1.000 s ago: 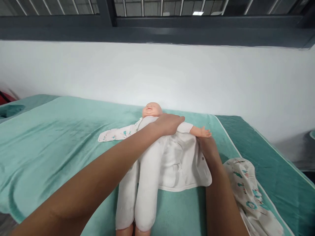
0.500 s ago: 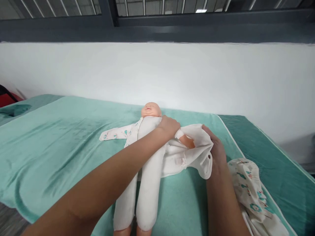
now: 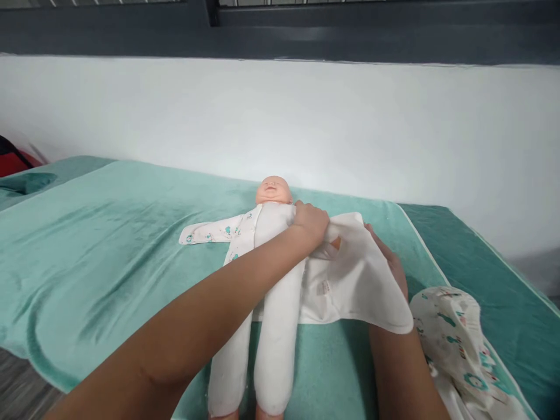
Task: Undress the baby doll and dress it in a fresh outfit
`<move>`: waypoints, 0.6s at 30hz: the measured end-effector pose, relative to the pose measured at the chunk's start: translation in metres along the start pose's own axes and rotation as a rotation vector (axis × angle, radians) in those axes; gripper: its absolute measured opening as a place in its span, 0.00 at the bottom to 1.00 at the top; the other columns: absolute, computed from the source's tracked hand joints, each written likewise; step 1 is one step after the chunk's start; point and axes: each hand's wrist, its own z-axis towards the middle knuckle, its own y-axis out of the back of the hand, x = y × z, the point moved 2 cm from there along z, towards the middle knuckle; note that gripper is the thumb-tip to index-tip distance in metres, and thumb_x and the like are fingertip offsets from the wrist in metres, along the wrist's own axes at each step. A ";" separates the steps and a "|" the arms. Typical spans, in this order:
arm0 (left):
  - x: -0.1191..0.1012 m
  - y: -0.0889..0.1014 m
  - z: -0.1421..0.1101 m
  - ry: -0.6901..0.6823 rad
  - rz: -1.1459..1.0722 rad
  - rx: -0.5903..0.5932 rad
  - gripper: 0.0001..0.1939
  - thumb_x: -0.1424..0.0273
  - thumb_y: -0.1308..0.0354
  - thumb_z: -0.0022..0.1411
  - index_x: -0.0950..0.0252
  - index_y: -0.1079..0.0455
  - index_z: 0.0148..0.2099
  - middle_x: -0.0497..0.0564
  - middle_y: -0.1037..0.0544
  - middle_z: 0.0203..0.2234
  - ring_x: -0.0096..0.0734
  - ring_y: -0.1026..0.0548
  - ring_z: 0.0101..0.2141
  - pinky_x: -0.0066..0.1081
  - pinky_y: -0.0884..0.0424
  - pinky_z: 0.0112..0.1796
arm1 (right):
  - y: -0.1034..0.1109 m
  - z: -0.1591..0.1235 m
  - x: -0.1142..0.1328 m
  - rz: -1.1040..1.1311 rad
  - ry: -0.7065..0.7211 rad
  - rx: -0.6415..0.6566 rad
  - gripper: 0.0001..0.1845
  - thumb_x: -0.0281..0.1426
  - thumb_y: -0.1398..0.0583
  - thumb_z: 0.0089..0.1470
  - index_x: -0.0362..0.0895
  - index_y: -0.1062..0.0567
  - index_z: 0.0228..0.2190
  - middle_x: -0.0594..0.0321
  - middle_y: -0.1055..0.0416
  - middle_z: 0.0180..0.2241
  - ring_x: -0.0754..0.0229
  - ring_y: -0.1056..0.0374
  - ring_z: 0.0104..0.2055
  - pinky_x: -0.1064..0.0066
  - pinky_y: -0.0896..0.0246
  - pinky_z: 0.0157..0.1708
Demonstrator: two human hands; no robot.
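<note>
A baby doll (image 3: 272, 192) lies on its back on a teal towel (image 3: 109, 245), its legs toward me. It wears a white garment (image 3: 350, 280) whose right half is spread open, with a printed sleeve (image 3: 210, 232) out to the left. My left hand (image 3: 310, 224) is closed on the doll's arm and the cloth at its shoulder. My right hand (image 3: 391, 262) is under the loose white flap, holding it up; most of its fingers are hidden by the cloth.
A crumpled printed cloth (image 3: 455, 344) lies at the right by my right forearm. A white wall runs behind the bed under a dark window frame. A darker green cover (image 3: 481, 256) lies right of the towel. Something red and black (image 3: 13, 157) shows at far left.
The doll's bare arm, out to the right a second ago, is now folded in and mostly covered. My right hand has lifted the white flap up over it.
</note>
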 end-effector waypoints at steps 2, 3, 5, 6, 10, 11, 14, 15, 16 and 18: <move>0.004 -0.001 0.002 0.007 -0.046 -0.052 0.24 0.74 0.41 0.60 0.66 0.32 0.59 0.63 0.25 0.54 0.48 0.29 0.54 0.46 0.38 0.54 | -0.013 -0.001 -0.005 0.042 -0.010 0.066 0.19 0.42 0.33 0.52 0.51 0.22 0.45 0.63 0.20 0.37 0.49 0.24 0.45 0.59 0.28 0.47; 0.006 0.000 0.002 0.003 -0.074 -0.065 0.25 0.72 0.42 0.61 0.65 0.34 0.61 0.64 0.27 0.56 0.49 0.30 0.55 0.46 0.38 0.54 | -0.019 -0.001 -0.007 0.050 -0.009 0.100 0.22 0.40 0.32 0.51 0.52 0.23 0.48 0.63 0.21 0.41 0.50 0.25 0.47 0.59 0.29 0.48; 0.013 0.005 0.000 -0.064 -0.170 -0.056 0.23 0.68 0.43 0.62 0.63 0.33 0.60 0.63 0.30 0.58 0.51 0.32 0.57 0.46 0.35 0.52 | -0.027 -0.001 -0.012 0.024 0.019 0.168 0.30 0.36 0.30 0.48 0.53 0.26 0.53 0.63 0.23 0.49 0.50 0.27 0.52 0.59 0.31 0.51; 0.016 0.009 -0.002 -0.123 -0.254 -0.032 0.21 0.68 0.43 0.61 0.62 0.31 0.56 0.61 0.29 0.56 0.50 0.31 0.55 0.43 0.34 0.50 | -0.031 -0.001 -0.014 -0.004 0.046 0.196 0.32 0.34 0.30 0.47 0.54 0.27 0.55 0.63 0.25 0.51 0.51 0.29 0.54 0.60 0.32 0.52; 0.041 0.028 -0.010 -0.291 -0.620 -0.020 0.11 0.78 0.49 0.55 0.63 0.29 0.38 0.51 0.22 0.38 0.34 0.27 0.35 0.31 0.35 0.33 | -0.038 -0.005 -0.024 -0.164 0.205 0.330 0.38 0.33 0.30 0.47 0.58 0.32 0.58 0.64 0.31 0.51 0.59 0.32 0.50 0.67 0.33 0.47; 0.050 0.031 -0.012 -0.279 -0.664 -0.085 0.12 0.80 0.50 0.52 0.63 0.30 0.35 0.49 0.23 0.34 0.31 0.28 0.32 0.30 0.37 0.31 | -0.040 -0.007 -0.025 -0.226 0.247 0.367 0.39 0.33 0.31 0.49 0.59 0.35 0.60 0.64 0.32 0.49 0.60 0.32 0.47 0.67 0.33 0.44; 0.078 0.035 -0.016 -0.201 -0.677 -0.316 0.13 0.84 0.51 0.45 0.63 0.33 0.30 0.47 0.26 0.28 0.29 0.32 0.28 0.30 0.40 0.29 | -0.046 -0.016 -0.025 -0.562 0.350 0.446 0.38 0.34 0.33 0.53 0.58 0.40 0.61 0.62 0.34 0.48 0.59 0.34 0.44 0.64 0.34 0.43; 0.085 0.033 -0.018 -0.175 -0.672 -0.365 0.13 0.84 0.51 0.44 0.63 0.34 0.29 0.47 0.26 0.28 0.29 0.33 0.28 0.31 0.40 0.30 | -0.047 -0.020 -0.024 -0.714 0.389 0.461 0.36 0.34 0.32 0.53 0.56 0.38 0.59 0.61 0.34 0.48 0.57 0.34 0.46 0.62 0.35 0.46; 0.092 0.030 -0.021 -0.150 -0.669 -0.402 0.12 0.85 0.51 0.44 0.63 0.35 0.28 0.47 0.26 0.28 0.30 0.32 0.29 0.31 0.39 0.31 | -0.048 -0.025 -0.022 -0.860 0.434 0.478 0.35 0.35 0.30 0.51 0.54 0.36 0.57 0.59 0.34 0.48 0.54 0.35 0.49 0.59 0.36 0.49; 0.102 0.020 -0.031 -0.098 -0.674 -0.477 0.11 0.84 0.51 0.47 0.63 0.37 0.27 0.49 0.25 0.30 0.32 0.31 0.32 0.32 0.37 0.34 | -0.047 -0.032 -0.020 -1.071 0.515 0.524 0.34 0.35 0.27 0.46 0.51 0.33 0.52 0.57 0.34 0.51 0.49 0.38 0.55 0.56 0.38 0.53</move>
